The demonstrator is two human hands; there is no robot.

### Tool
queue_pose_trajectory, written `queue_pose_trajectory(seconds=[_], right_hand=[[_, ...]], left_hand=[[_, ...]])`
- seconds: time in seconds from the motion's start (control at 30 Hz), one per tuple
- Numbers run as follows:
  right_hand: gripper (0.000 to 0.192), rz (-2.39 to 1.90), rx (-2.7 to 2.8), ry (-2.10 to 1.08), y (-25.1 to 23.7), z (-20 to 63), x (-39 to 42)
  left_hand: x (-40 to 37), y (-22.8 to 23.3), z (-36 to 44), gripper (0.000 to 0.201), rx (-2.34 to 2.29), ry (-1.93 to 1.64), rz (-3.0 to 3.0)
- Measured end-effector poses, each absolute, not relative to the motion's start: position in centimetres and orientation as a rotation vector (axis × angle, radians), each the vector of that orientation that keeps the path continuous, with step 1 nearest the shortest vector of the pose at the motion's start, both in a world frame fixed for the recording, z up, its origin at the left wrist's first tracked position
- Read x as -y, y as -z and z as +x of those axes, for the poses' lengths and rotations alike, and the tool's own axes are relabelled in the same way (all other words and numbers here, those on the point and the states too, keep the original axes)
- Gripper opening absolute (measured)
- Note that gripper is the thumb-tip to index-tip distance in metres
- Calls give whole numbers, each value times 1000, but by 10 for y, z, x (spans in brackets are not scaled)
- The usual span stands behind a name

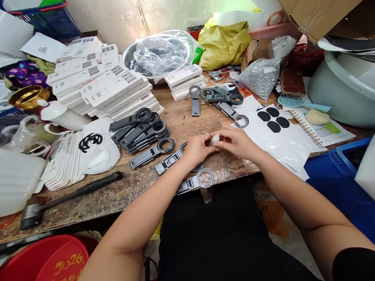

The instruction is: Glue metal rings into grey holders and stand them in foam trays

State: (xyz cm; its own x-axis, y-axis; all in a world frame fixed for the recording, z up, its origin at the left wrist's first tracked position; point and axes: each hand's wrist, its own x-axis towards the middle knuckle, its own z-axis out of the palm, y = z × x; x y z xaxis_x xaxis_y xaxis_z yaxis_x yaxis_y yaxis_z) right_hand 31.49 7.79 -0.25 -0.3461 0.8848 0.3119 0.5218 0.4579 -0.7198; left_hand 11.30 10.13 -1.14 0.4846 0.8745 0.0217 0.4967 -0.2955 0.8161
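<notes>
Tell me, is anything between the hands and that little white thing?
No. Both the left hand and the right hand already pinch the white thing with their fingertips, above the table. Nothing sits between them; the gray ring parts lie below, apart from it.

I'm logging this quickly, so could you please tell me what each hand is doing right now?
Left hand: closed, fingers pinching a small white object.
Right hand: closed, fingers on the same small white object.
</notes>
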Motion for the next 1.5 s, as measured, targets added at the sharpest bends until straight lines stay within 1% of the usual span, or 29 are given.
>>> queue_pose_trajectory(seconds=[0.07, 0.13, 0.33, 0.4, 0.47, 0.5, 0.53, 0.57, 0.63, 0.67, 0.7, 0.77, 0.83, 0.87, 0.93, 1.0, 1.1, 1.23, 1.37, 1.5], right_hand=[[14, -1103, 2100, -663, -2, 323, -84], [12, -1089, 2091, -629, -2, 322, -85], [16, -1291, 1738, -455, 16, 292, -61], [19, -1353, 1637, -424, 20, 284, -56], [20, -1390, 1601, -485, 21, 283, -57], [21, -1398, 1604, -565, 20, 286, -59], [23, -1390, 1612, -677, 18, 290, -61], [30, -1364, 1623, -800, 16, 296, -64], [52, -1280, 1659, -1007, 7, 310, -69], [59, -1242, 1698, -1059, 1, 317, -71], [62, -1215, 1759, -1072, -5, 322, -73], [51, -1190, 1949, -1000, -19, 328, -77], [37, -1178, 2170, -845, -32, 327, -81], [34, -1183, 2269, -748, -38, 325, -83], [32, -1198, 2420, -573, -47, 321, -87], [31, -1168, 2506, -496, -53, 318, -91], [36, -1021, 2545, -522, -59, 318, -98], [54, -861, 2568, -571, -65, 317, -104], [62, -909, 2597, -555, -71, 311, -103], [64, -945, 2651, -470, -81, 304, -97]], left_hand=[[-102, 13, 113, 22, -1130, -614, 1940], [-101, 14, 114, 25, -1116, -630, 1918], [-96, 16, 116, 23, -1060, -725, 1891], [-96, 16, 116, 19, -1069, -726, 1902], [-97, 15, 116, 15, -1075, -715, 1909], [-98, 15, 115, 13, -1074, -705, 1911], [-100, 14, 114, 12, -1070, -693, 1912], [-101, 14, 113, 11, -1059, -679, 1907], [-105, 12, 110, 15, -1004, -640, 1863], [-106, 11, 108, 17, -964, -619, 1828], [-108, 10, 107, 20, -920, -602, 1786], [-110, 6, 104, 25, -836, -584, 1713], [-112, 1, 104, 30, -782, -598, 1677], [-112, -2, 104, 33, -757, -607, 1673], [-112, -7, 104, 38, -716, -618, 1684], [-111, -12, 104, 41, -682, -623, 1679], [-108, -19, 100, 43, -628, -575, 1608], [-103, -27, 97, 41, -523, -460, 1542], [-101, -34, 97, 49, -489, -454, 1514], [-102, -37, 96, 45, -493, -395, 1645]])
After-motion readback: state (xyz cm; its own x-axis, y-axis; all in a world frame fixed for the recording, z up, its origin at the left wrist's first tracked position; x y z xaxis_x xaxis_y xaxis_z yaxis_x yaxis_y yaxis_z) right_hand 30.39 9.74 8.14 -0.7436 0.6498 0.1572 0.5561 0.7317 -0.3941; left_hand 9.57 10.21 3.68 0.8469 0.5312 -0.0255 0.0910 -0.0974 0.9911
